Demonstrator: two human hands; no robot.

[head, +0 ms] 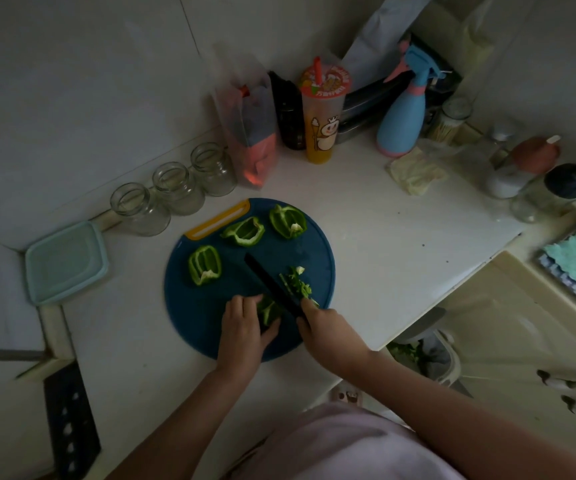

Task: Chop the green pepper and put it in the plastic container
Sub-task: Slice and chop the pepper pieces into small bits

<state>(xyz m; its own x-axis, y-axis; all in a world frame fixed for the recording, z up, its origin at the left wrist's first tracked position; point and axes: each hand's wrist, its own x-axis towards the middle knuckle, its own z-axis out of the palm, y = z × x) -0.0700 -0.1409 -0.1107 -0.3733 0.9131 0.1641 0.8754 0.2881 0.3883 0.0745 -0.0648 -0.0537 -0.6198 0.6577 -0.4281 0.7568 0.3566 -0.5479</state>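
A round dark blue cutting board lies on the white counter. My left hand holds a green pepper piece down on the board's near side. My right hand grips the handle of a black knife, whose blade lies right beside that piece. A small pile of chopped green strips sits right of the blade. Three larger pepper pieces lie further back: one at the left, one in the middle, one at the right. A pale green plastic container, lid on, stands left of the board.
Three glass jars line the wall behind the board. A printed drink cup, a blue spray bottle and a bag stand at the back. Condiment jars crowd the right. The counter edge runs right of the board.
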